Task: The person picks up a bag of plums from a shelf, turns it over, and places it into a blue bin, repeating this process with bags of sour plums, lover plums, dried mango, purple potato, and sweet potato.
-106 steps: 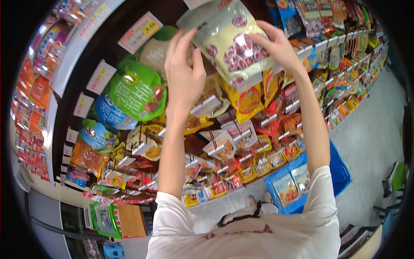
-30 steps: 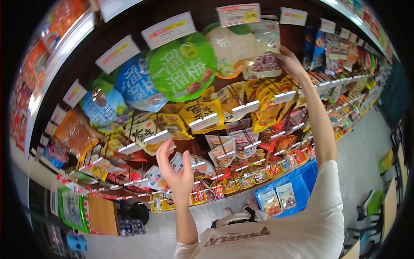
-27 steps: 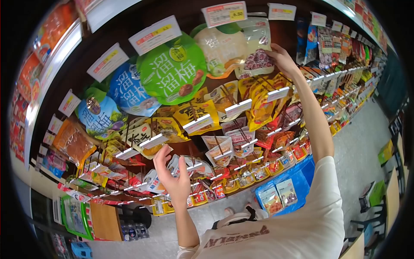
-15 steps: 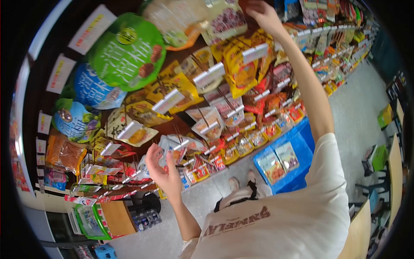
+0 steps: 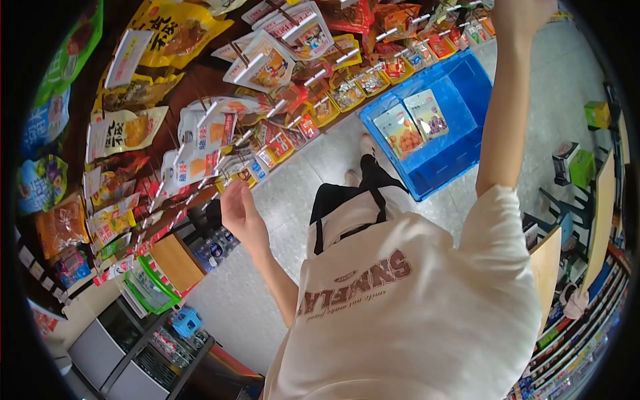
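Observation:
My left hand (image 5: 240, 212) is raised in front of the lower rows of hanging snack packs, its fingers loosely bent and nothing in it. Nearest to it hang white-and-red snack packs (image 5: 200, 143) on hooks. My right hand (image 5: 527, 15) reaches far out at the top edge; its fingers are cut off, so what it touches is hidden. Below that arm a blue crate (image 5: 461, 83) stands on the floor. In it lie a flat pack with orange pieces (image 5: 399, 131) and a flat pack with dark purple fruit (image 5: 427, 113).
A hook rack with yellow packs (image 5: 170, 33) and small boxed snacks (image 5: 347, 93) runs along the left and top. At lower left are a green basket (image 5: 150, 287) and wrapped bottles (image 5: 215, 250). Wooden tabletops (image 5: 545, 273) and a chair (image 5: 567, 217) stand on the right.
The view has turned down and toward the crate, whose inside now shows more fully. My left hand has lowered slightly, and my right hand remains stretched out, now partly beyond the top edge.

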`<state>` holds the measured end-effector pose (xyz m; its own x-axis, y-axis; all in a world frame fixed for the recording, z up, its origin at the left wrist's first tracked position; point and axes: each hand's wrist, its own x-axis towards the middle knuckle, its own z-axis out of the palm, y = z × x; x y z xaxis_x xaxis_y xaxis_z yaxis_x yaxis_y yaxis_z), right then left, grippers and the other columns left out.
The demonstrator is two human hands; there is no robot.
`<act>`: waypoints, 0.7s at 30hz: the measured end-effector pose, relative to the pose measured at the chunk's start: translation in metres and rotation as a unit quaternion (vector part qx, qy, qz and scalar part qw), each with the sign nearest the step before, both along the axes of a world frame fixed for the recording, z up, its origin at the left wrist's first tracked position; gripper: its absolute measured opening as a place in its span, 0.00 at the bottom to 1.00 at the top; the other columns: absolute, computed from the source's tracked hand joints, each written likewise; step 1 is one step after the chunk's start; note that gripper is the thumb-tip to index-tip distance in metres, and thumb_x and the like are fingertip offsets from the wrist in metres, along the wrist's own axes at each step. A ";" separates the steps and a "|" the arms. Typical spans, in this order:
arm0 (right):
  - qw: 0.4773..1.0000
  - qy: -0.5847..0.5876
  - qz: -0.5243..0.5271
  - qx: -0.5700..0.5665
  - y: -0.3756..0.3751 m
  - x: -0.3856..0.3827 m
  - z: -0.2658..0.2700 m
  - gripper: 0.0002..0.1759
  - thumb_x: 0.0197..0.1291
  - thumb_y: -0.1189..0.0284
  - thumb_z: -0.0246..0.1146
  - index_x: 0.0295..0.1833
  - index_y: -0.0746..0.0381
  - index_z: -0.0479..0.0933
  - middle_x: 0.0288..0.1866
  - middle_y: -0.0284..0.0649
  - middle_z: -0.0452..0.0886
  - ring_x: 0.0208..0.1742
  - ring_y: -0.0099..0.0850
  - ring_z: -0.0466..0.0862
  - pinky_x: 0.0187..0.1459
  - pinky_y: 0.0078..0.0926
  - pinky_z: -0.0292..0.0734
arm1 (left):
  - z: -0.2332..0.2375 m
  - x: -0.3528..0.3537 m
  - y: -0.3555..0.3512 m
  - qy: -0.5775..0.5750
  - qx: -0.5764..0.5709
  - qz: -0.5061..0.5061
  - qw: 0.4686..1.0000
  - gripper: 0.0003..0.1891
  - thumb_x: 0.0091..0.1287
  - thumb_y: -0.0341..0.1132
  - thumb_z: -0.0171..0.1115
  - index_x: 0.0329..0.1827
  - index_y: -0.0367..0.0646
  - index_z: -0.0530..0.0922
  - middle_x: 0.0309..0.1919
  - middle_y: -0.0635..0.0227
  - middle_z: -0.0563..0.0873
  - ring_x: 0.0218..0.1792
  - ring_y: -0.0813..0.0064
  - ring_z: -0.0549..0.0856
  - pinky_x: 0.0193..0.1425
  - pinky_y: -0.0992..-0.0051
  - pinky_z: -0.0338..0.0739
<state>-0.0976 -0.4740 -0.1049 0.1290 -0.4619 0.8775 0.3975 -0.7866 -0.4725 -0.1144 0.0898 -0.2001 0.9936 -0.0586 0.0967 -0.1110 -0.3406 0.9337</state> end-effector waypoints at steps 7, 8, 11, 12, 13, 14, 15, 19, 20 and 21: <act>0.952 0.121 -0.046 0.279 0.124 -0.163 -0.127 0.18 0.65 0.72 0.70 0.56 0.67 0.78 0.43 0.36 0.85 0.45 0.24 0.83 0.50 0.21 0.77 | -0.030 -0.042 0.008 0.037 -0.057 -0.049 0.996 0.07 0.71 0.25 0.63 0.49 0.33 0.82 0.42 0.65 0.87 0.44 0.81 0.84 0.52 0.80 0.77; 0.938 0.152 -0.039 0.308 0.144 -0.185 -0.147 0.16 0.64 0.74 0.70 0.55 0.67 0.79 0.41 0.34 0.83 0.43 0.20 0.81 0.47 0.17 0.77 | -0.034 -0.052 0.009 0.043 -0.079 -0.066 0.994 0.07 0.71 0.25 0.63 0.49 0.33 0.82 0.41 0.66 0.87 0.44 0.81 0.84 0.51 0.81 0.77; 0.897 0.274 -0.032 0.344 0.210 -0.244 -0.200 0.14 0.65 0.75 0.68 0.54 0.68 0.79 0.42 0.36 0.84 0.43 0.21 0.82 0.46 0.20 0.78 | -0.054 -0.081 0.019 0.060 -0.091 -0.090 0.990 0.05 0.71 0.25 0.64 0.46 0.34 0.82 0.39 0.68 0.87 0.42 0.82 0.83 0.50 0.80 0.76; 0.877 0.302 -0.013 0.374 0.235 -0.262 -0.205 0.14 0.65 0.75 0.68 0.54 0.68 0.79 0.42 0.37 0.85 0.43 0.22 0.82 0.46 0.21 0.78 | -0.059 -0.092 0.021 0.070 -0.091 -0.097 0.989 0.04 0.70 0.24 0.64 0.46 0.34 0.82 0.39 0.69 0.86 0.41 0.82 0.83 0.50 0.79 0.76; 0.864 0.327 0.000 0.384 0.252 -0.280 -0.221 0.14 0.66 0.75 0.67 0.55 0.69 0.79 0.42 0.37 0.85 0.43 0.22 0.83 0.46 0.22 0.78 | -0.070 -0.103 0.023 0.090 -0.102 -0.093 0.986 0.03 0.70 0.24 0.64 0.44 0.35 0.82 0.38 0.70 0.86 0.41 0.82 0.83 0.49 0.79 0.76; 0.845 0.348 0.022 0.406 0.267 -0.298 -0.232 0.15 0.66 0.75 0.67 0.55 0.69 0.79 0.42 0.38 0.85 0.43 0.23 0.83 0.46 0.22 0.78 | -0.079 -0.117 0.025 0.092 -0.109 -0.087 0.986 0.03 0.70 0.24 0.64 0.44 0.35 0.82 0.38 0.70 0.86 0.41 0.82 0.83 0.49 0.79 0.76; 0.822 0.367 0.044 0.433 0.284 -0.315 -0.241 0.15 0.65 0.75 0.67 0.55 0.69 0.79 0.43 0.38 0.85 0.43 0.23 0.84 0.46 0.23 0.78 | -0.087 -0.130 0.030 0.115 -0.111 -0.102 0.982 0.04 0.72 0.26 0.63 0.44 0.35 0.82 0.39 0.69 0.86 0.41 0.80 0.84 0.50 0.79 0.77; 0.765 0.471 0.106 0.427 0.309 -0.361 -0.244 0.16 0.65 0.73 0.66 0.56 0.67 0.79 0.43 0.41 0.86 0.42 0.26 0.84 0.45 0.25 0.79 | -0.105 -0.168 0.022 0.182 -0.125 -0.138 0.965 0.05 0.73 0.29 0.62 0.44 0.36 0.81 0.38 0.68 0.87 0.42 0.78 0.85 0.52 0.77 0.78; 0.742 0.533 0.109 0.391 0.310 -0.368 -0.240 0.16 0.66 0.72 0.66 0.57 0.67 0.79 0.44 0.43 0.86 0.43 0.27 0.85 0.45 0.26 0.80 | -0.106 -0.176 0.019 0.220 -0.118 -0.148 0.957 0.05 0.73 0.29 0.62 0.43 0.36 0.81 0.38 0.68 0.86 0.41 0.78 0.85 0.52 0.77 0.78; 0.714 0.594 0.113 0.353 0.310 -0.375 -0.236 0.17 0.66 0.71 0.66 0.57 0.66 0.79 0.44 0.44 0.86 0.43 0.29 0.85 0.45 0.27 0.80 | -0.107 -0.183 0.017 0.223 -0.123 -0.148 0.956 0.05 0.73 0.29 0.62 0.43 0.36 0.81 0.38 0.68 0.86 0.41 0.78 0.85 0.52 0.77 0.78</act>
<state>-0.4724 -0.1643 -0.3412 0.7292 -0.5851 -0.3550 -0.5354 -0.1646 -0.8284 -0.2969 0.1065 -0.3075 0.8829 -0.3727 -0.2856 0.2595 -0.1196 0.9583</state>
